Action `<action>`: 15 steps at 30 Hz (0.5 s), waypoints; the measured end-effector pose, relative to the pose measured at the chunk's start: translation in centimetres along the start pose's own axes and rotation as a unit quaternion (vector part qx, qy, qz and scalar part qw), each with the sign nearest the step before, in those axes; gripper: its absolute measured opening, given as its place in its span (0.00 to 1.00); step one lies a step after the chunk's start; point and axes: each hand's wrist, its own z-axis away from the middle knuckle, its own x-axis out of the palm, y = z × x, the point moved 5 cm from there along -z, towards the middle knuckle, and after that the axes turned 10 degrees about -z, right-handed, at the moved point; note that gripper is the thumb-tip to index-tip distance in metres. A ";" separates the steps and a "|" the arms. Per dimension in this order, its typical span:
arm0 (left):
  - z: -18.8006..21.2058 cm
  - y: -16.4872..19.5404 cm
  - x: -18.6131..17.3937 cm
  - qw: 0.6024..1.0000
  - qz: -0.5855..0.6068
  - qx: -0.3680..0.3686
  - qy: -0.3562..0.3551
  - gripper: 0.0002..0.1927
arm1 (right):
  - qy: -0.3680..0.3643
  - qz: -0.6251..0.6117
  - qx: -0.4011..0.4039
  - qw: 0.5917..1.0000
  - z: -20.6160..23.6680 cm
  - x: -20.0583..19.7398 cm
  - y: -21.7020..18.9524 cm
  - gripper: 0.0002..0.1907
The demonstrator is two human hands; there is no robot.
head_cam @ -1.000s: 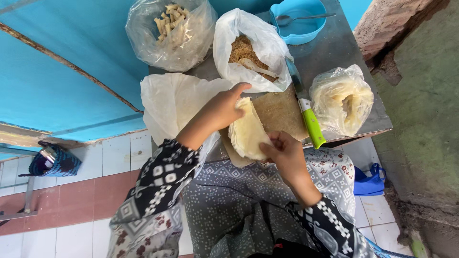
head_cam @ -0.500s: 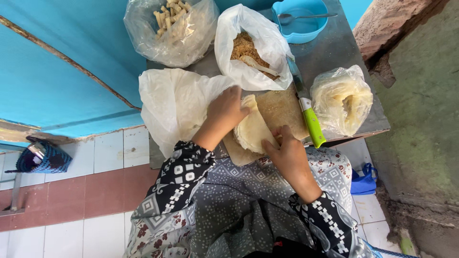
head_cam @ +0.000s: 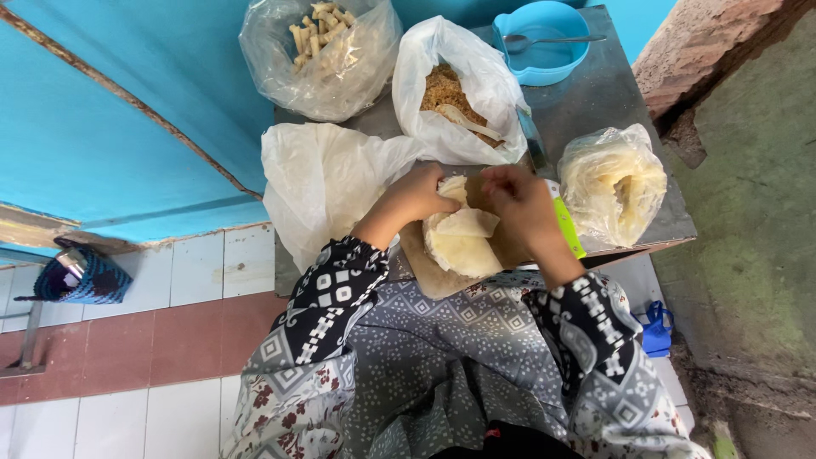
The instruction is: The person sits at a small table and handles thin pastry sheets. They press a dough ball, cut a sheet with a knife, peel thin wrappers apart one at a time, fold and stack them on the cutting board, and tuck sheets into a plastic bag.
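Pale round wrapper (head_cam: 463,242) flat on the wooden board (head_cam: 425,276), near edge of the surface (head_cam: 595,93), directly under both hands. Left hand (head_cam: 421,194) pinching its far-left edge; right hand (head_cam: 520,197) closed on the far-right edge (fold started, long axis toward the body). Equally near.

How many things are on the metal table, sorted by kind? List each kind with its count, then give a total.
Plastic bags: 4 (finger snacks, brown filling, empty white, wrappers)
Blue bowl: 1
Spoon: 1
Wooden board: 1
Green-handled knife: 1
Total: 8
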 end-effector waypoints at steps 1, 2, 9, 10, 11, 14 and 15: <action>-0.4 -0.2 0.0 1.000 -0.015 -0.013 -0.021 0.30 | -0.002 -0.029 0.035 0.999 -0.5 -0.4 0.6 0.14; -0.6 0.2 -0.3 0.999 -0.024 0.022 -0.013 0.29 | -0.004 -0.058 0.069 0.996 -1.0 -0.4 1.0 0.15; 1.9 1.8 -0.3 0.979 -0.002 0.172 0.106 0.22 | -0.191 -0.059 0.125 0.972 -2.7 1.5 0.5 0.31; 2.4 1.9 -0.4 0.978 0.017 0.176 0.107 0.21 | -0.215 -0.066 0.128 0.966 -2.7 1.8 0.3 0.33; 2.8 2.0 -0.8 0.976 0.052 0.182 0.110 0.21 | -0.240 -0.073 0.133 0.959 -2.7 2.1 0.2 0.35; 4.4 2.3 -2.3 0.962 0.157 0.198 0.106 0.20 | -0.285 -0.172 0.175 0.927 -2.6 2.3 -0.1 0.35; 5.1 2.5 -2.7 0.955 0.192 0.205 0.095 0.20 | -0.309 -0.200 0.182 0.912 -2.5 2.5 -0.4 0.34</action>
